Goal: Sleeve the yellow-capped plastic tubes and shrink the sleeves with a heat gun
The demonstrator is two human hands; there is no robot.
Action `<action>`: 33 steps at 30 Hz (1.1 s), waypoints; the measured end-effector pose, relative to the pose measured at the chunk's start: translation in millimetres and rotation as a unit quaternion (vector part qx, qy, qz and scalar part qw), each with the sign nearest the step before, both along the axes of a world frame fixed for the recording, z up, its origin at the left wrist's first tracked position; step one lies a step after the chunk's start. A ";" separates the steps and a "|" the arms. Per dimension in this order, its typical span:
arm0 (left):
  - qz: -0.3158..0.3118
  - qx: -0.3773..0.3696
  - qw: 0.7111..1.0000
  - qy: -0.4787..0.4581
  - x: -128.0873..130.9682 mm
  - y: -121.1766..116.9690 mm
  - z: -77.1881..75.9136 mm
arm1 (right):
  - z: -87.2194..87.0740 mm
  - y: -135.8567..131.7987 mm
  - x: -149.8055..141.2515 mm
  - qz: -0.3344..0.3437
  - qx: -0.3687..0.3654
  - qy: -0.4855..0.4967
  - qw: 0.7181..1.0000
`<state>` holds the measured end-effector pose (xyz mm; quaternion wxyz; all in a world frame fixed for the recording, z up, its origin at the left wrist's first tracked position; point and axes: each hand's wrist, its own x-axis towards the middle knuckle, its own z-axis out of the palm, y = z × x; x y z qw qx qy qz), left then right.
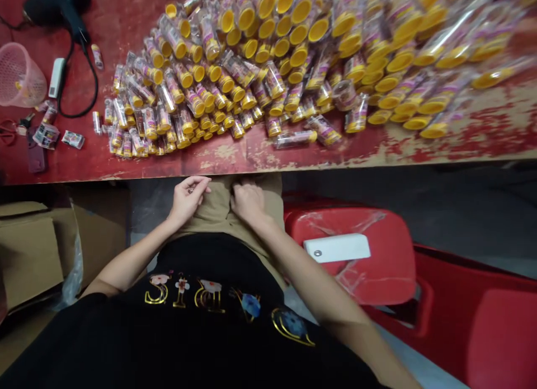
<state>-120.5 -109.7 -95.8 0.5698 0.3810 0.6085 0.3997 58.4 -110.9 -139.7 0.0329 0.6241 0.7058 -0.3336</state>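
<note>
"Where do the tubes point(274, 79) lie?"

"I see them heaped from ten to two o'clock of the hands, across the table point(218, 162), touching neither; they overlap too much for me to count."

"The grip?"

"The left hand point(189, 198) curls loosely, thumb near forefinger; the right hand point(248, 200) bends against the trousers point(216, 213), fingertips hidden. I can't tell if either holds anything."

"Other counts?"

"One hair dryer point(59, 9), one pink basket point(23, 76) toward ten; one white case point(339, 247) at four."

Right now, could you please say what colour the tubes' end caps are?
The end caps are yellow, clearest in the head view.
</note>
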 end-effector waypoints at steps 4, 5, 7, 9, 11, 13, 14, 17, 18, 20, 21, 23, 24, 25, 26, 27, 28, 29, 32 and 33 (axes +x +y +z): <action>-0.025 0.019 0.999 -0.011 5.8 -4.7 0.5 | -25.9 1.8 -27.0 -0.068 -0.002 -0.049 0.996; -0.025 0.019 0.999 -0.015 6.3 -6.3 -0.5 | -29.6 2.2 -26.7 -0.077 -0.002 -0.047 0.996; -0.022 0.015 0.999 -0.022 6.6 -10.0 -3.4 | -34.3 2.4 -24.8 -0.096 -0.001 -0.034 0.995; -0.016 0.011 0.999 -0.027 5.8 -13.6 -6.3 | -36.8 1.4 -22.9 -0.120 0.006 -0.011 0.993; -0.009 0.008 1.000 -0.029 3.9 -17.0 -7.4 | -37.4 -1.6 -18.1 -0.151 0.019 0.024 0.988; -0.004 0.007 1.000 -0.029 2.0 -19.6 -6.3 | -34.6 -7.9 -6.8 -0.186 0.039 0.075 0.979; -0.003 0.006 1.000 -0.030 1.9 -20.7 -5.0 | -31.6 -12.6 1.6 -0.204 0.052 0.108 0.972; -0.022 -0.011 0.999 -0.045 9.2 -22.5 0.3 | -15.7 -32.1 31.8 -0.255 0.090 0.227 0.936; -0.037 -0.021 0.997 -0.058 15.0 -22.6 2.2 | -8.7 -39.5 40.6 -0.268 0.101 0.266 0.920; -0.084 -0.040 0.992 -0.080 30.6 -21.9 6.0 | 5.8 -53.0 52.3 -0.287 0.121 0.331 0.891; -0.113 -0.046 0.989 -0.086 39.5 -21.1 7.9 | 12.3 -57.8 55.0 -0.302 0.130 0.365 0.871; -0.166 -0.046 0.981 -0.090 56.2 -18.4 11.4 | 22.6 -62.3 56.2 -0.347 0.141 0.440 0.816; -0.185 -0.045 0.977 -0.094 63.0 -16.5 13.1 | 26.2 -61.8 56.0 -0.376 0.143 0.477 0.782; -0.195 -0.046 0.974 -0.101 68.4 -14.3 14.6 | 29.2 -60.1 56.2 -0.404 0.145 0.509 0.746; -0.197 -0.049 0.973 -0.111 72.3 -11.9 16.2 | 31.9 -57.4 57.1 -0.430 0.147 0.533 0.713; -0.193 -0.054 0.972 -0.121 74.9 -9.5 17.9 | 34.5 -54.4 58.7 -0.448 0.150 0.548 0.690; -0.188 -0.058 0.972 -0.129 76.3 -7.1 19.6 | 37.4 -51.3 60.9 -0.457 0.150 0.561 0.674; -0.185 -0.061 0.972 -0.135 76.8 -5.0 21.6 | 40.6 -48.4 63.5 -0.452 0.144 0.573 0.668; -0.204 -0.061 0.968 -0.131 75.0 -0.2 28.8 | 51.3 -41.8 70.2 -0.379 0.105 0.587 0.708; -0.218 -0.060 0.966 -0.122 73.9 0.9 31.4 | 54.2 -40.1 71.4 -0.358 0.097 0.575 0.729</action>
